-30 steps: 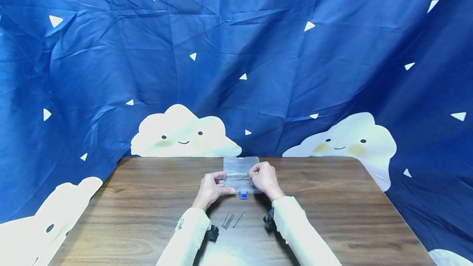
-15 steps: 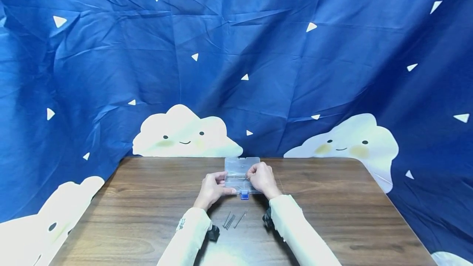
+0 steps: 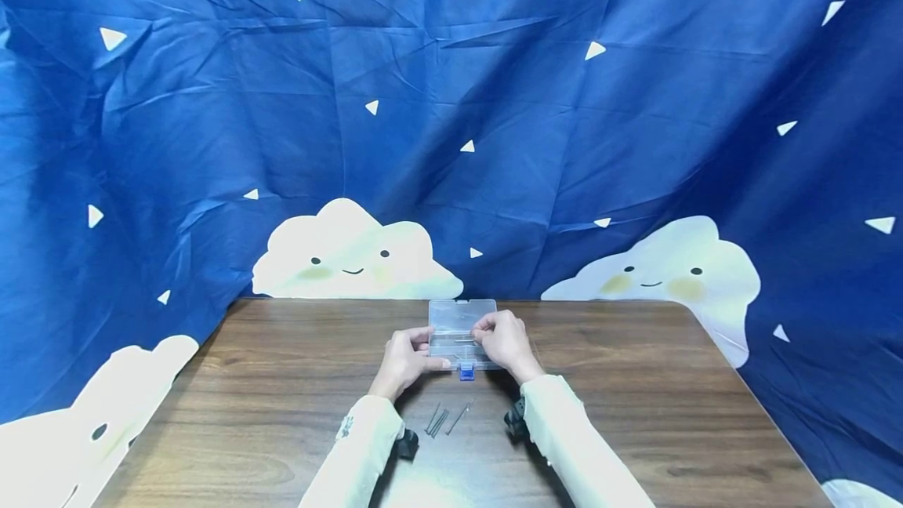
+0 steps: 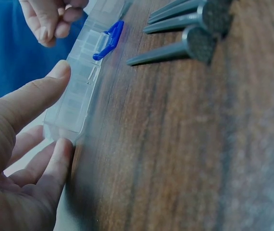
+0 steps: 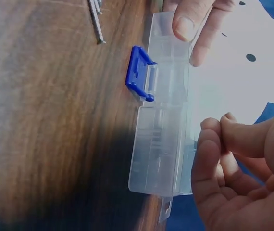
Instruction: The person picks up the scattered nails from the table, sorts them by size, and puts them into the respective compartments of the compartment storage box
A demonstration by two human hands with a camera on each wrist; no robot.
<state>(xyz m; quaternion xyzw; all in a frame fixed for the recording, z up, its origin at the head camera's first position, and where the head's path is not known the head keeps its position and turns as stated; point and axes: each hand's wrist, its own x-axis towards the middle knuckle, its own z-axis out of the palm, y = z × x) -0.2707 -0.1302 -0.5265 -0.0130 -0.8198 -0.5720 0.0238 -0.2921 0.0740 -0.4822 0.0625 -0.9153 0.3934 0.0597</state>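
- At twelve o'clock, filling the top, here's the deep-blue printed fabric backdrop (image 3: pixel 451 100) with white clouds.
- Below it stretches the brown wood-grain table (image 3: pixel 282 414).
- And there's the clear plastic compartment box (image 5: pixel 163 125) at the table's far edge, lid raised toward twelve, its long axis running nine to three.
- On its nine o'clock end, the bare left hand (image 3: pixel 404 363): thumb along the front edge, fingers round the side, a steady grip.
- Opposite, the bare right hand (image 3: pixel 505 342), thumb and forefinger pressed together, right over the three o'clock half. Here's the key line: the compartments lie just beside those fingertips, toward eight o'clock, and the right hand is nearer them.
- Down at six from the box, several dark metal nails (image 4: pixel 166 52), heads toward seven, tips toward one.
- Front and centre, the blue plastic latch (image 5: pixel 141 72) hangs unfastened.
- Tiniest of all, a thin pale sliver (image 3: pixel 464 341) beside the right fingertips; too small to tell whether they pinch it.
- Against half a second ago? Barely a shift: right wrist slightly nearer three o'clock, box and nails unmoved.
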